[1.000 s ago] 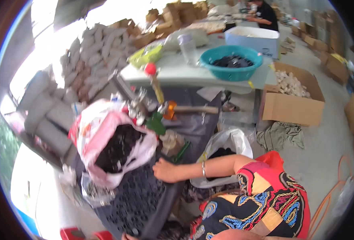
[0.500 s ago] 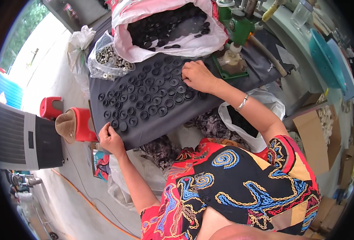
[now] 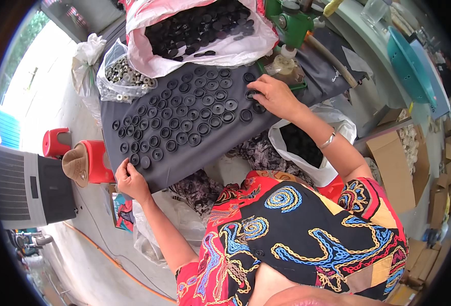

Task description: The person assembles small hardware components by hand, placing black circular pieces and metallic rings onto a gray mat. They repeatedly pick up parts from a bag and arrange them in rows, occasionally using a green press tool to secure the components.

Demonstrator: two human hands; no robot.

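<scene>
Fingers (image 3: 256, 87) of my right hand (image 3: 279, 97) bend downward, their tips at a black ringed piece (image 3: 250, 96) that lies right under them; whether they pinch it or only press on it, I cannot tell. From those tips, another black disc (image 3: 249, 77) lies near at twelve o'clock, one shows partly from under my hand at five, and another sits apart between six and seven. Many more round black pieces (image 3: 186, 125) spread in rough rows from eight to nine o'clock, all lying on the dark cloth (image 3: 184, 163).

My left hand (image 3: 133, 183) is at the cloth's edge, thumb and forefinger bent near each other; I cannot tell whether they grip that edge. One ringed piece lies just beside these fingertips at about two o'clock, and a flat dark disc (image 3: 145, 162) a little farther off at three.

Around the rows, a white-and-red bag (image 3: 156, 65) stands open at twelve o'clock, full of black pieces, and a clear bag (image 3: 114, 92) of small metal parts rests at ten. A green metal tool (image 3: 292, 30) stands at one o'clock from my right hand; at five hangs an open white bag (image 3: 343, 125) with dark contents.
</scene>
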